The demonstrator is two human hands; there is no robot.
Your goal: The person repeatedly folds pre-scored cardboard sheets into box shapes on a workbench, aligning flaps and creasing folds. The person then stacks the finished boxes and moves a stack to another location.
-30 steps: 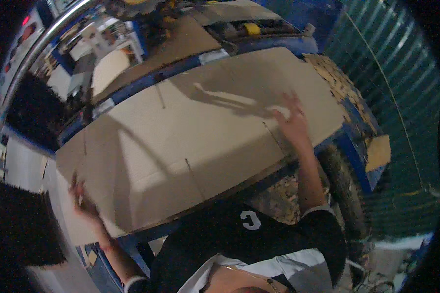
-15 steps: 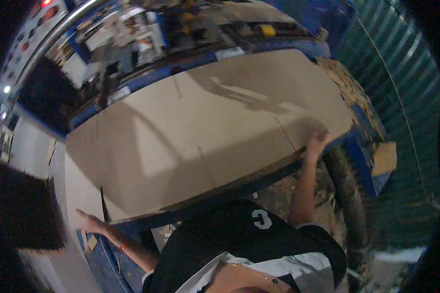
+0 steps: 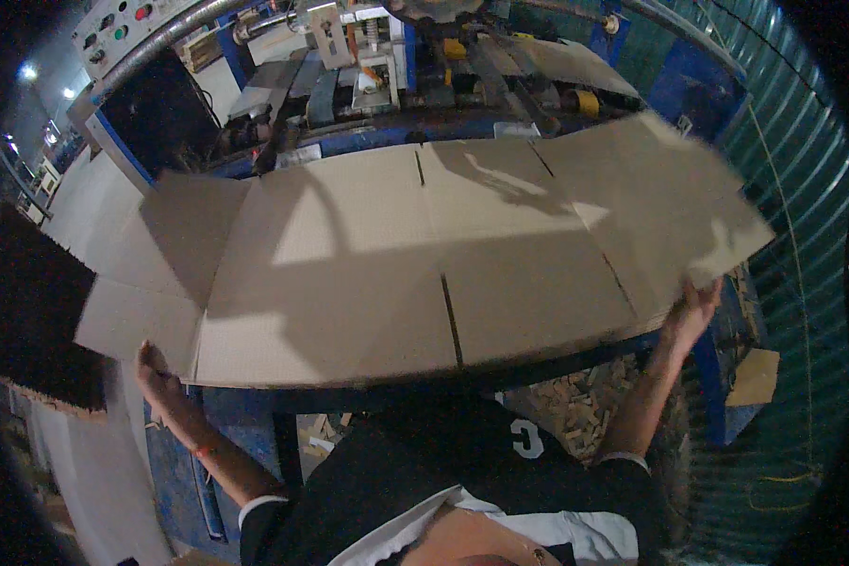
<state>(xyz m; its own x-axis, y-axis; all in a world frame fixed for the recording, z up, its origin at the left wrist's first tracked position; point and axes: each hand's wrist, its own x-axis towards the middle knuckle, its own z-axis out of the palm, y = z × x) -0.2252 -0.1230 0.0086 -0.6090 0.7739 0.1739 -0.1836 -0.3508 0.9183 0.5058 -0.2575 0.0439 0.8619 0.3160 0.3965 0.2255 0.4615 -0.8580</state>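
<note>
Gripping the cardboard (image 3: 368, 292), the left hand (image 3: 163, 385) and right hand (image 3: 690, 319) held its ends. Slots (image 3: 452, 325) were already cut, folding-over not yet done.

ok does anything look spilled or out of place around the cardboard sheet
Loose cardboard scraps lie scattered below the near edge of the slotted cardboard sheet; they look spilled, though possibly just offcuts.
</note>
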